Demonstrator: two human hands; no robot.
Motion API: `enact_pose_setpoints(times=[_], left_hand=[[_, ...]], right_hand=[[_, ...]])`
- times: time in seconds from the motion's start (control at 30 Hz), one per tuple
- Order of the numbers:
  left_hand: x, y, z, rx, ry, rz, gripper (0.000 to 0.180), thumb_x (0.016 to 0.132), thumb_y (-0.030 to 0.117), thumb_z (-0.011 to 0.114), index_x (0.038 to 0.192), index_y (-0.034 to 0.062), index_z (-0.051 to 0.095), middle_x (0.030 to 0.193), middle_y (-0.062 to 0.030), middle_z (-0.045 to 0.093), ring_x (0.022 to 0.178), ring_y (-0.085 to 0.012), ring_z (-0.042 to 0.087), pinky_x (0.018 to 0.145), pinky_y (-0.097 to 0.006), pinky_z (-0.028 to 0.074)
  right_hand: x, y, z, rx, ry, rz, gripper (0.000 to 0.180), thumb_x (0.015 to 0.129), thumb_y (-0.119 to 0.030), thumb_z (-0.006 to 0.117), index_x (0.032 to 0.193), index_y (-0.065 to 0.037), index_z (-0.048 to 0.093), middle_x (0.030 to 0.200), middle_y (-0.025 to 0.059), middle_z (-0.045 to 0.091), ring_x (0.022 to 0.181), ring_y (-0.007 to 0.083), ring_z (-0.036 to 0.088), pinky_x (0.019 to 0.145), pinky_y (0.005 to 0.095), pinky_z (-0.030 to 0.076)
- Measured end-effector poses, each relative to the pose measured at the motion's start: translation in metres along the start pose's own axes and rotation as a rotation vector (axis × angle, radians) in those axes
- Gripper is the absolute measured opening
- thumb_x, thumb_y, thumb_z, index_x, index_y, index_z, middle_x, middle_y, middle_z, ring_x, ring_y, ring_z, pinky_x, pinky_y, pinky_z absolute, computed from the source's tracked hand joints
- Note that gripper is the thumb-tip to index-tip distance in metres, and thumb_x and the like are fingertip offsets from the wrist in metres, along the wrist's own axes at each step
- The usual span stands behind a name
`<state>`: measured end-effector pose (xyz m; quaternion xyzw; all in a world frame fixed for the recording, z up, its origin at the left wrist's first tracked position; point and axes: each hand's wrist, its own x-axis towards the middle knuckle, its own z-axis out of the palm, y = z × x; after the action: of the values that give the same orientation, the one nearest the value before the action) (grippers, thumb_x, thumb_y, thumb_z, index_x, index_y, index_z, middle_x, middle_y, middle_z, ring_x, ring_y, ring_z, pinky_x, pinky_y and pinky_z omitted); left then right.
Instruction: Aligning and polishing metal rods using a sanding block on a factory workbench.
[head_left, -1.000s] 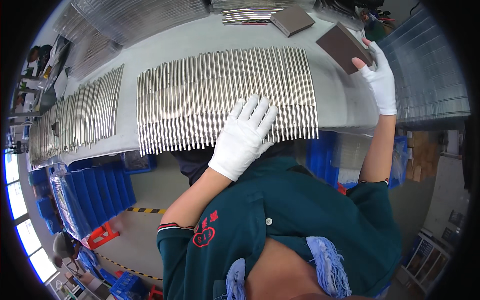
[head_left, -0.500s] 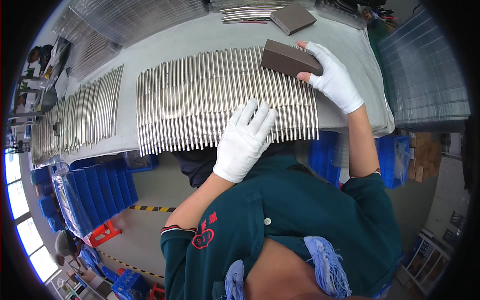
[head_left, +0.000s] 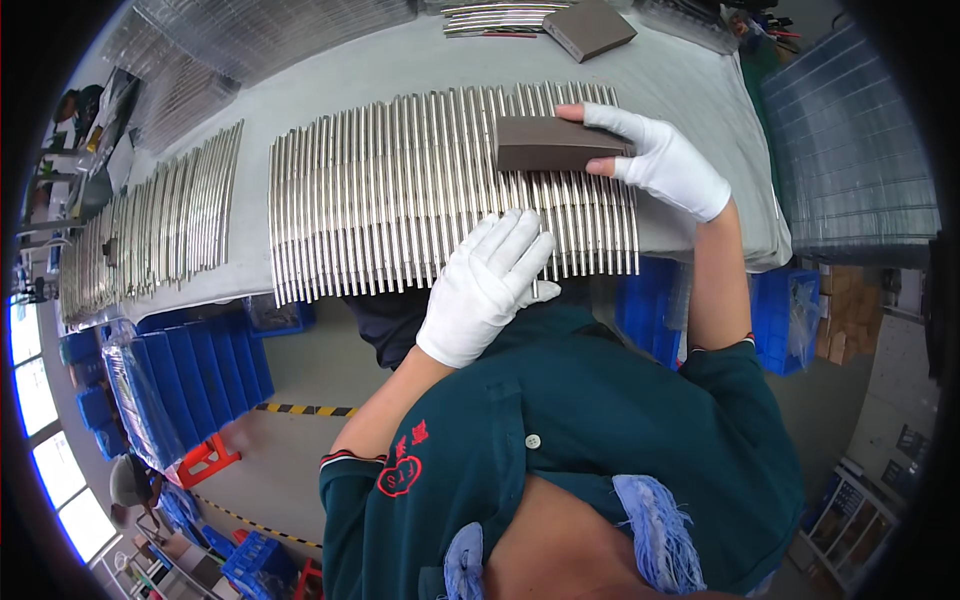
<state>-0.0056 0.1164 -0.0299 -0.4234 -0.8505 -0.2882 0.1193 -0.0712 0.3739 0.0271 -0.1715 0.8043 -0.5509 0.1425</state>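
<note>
A wide row of thin silver metal rods lies side by side on the grey table. My right hand, in a white glove, grips a brown sanding block that rests flat on the right part of the row. My left hand, also in a white glove, lies flat with fingers spread on the near ends of the rods, just below the block.
A second row of rods lies to the left. A second brown block and a few loose rods sit at the far edge. Blue plastic bins stand under the table, and clear ribbed sheets lie at the right.
My right hand carried the brown block from the far right of the table leftward and down onto the rods. My left hand stayed flat on the rods.
</note>
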Motion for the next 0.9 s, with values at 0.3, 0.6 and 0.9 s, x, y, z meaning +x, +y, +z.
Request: enact_pose_setpoints(times=[0.3, 0.6, 0.9], left_hand=[[0.005, 0.002, -0.003, -0.082, 0.044, -0.021, 0.060, 0.059, 0.022, 0.082, 0.111, 0.0021, 0.059, 0.114, -0.0152, 0.060, 0.107, -0.0334, 0.061, 0.090, -0.043, 0.051], [0.007, 0.001, -0.004, -0.062, 0.020, -0.018, 0.059, 0.062, 0.023, 0.081, 0.113, 0.0025, 0.060, 0.116, -0.0156, 0.061, 0.108, -0.0338, 0.062, 0.093, -0.043, 0.051], [0.002, 0.001, -0.001, -0.049, 0.039, -0.024, 0.058, 0.064, 0.023, 0.081, 0.114, 0.0034, 0.061, 0.119, -0.0149, 0.062, 0.112, -0.0336, 0.060, 0.096, -0.043, 0.050]], right_hand=[[-0.002, 0.008, -0.023, 0.081, -0.012, 0.057, 0.053, 0.087, 0.005, 0.064, 0.138, -0.007, 0.057, 0.139, 0.0029, 0.058, 0.124, 0.0140, 0.055, 0.106, 0.0297, 0.045], [-0.009, -0.003, -0.017, -0.021, 0.139, -0.087, 0.051, 0.088, 0.002, 0.066, 0.136, -0.012, 0.059, 0.129, 0.0010, 0.066, 0.115, 0.0131, 0.060, 0.101, 0.0285, 0.047], [-0.001, 0.008, -0.026, 0.024, -0.039, -0.005, 0.056, 0.089, -0.007, 0.069, 0.142, -0.009, 0.053, 0.140, 0.0001, 0.058, 0.125, 0.0127, 0.053, 0.099, 0.0305, 0.048]])
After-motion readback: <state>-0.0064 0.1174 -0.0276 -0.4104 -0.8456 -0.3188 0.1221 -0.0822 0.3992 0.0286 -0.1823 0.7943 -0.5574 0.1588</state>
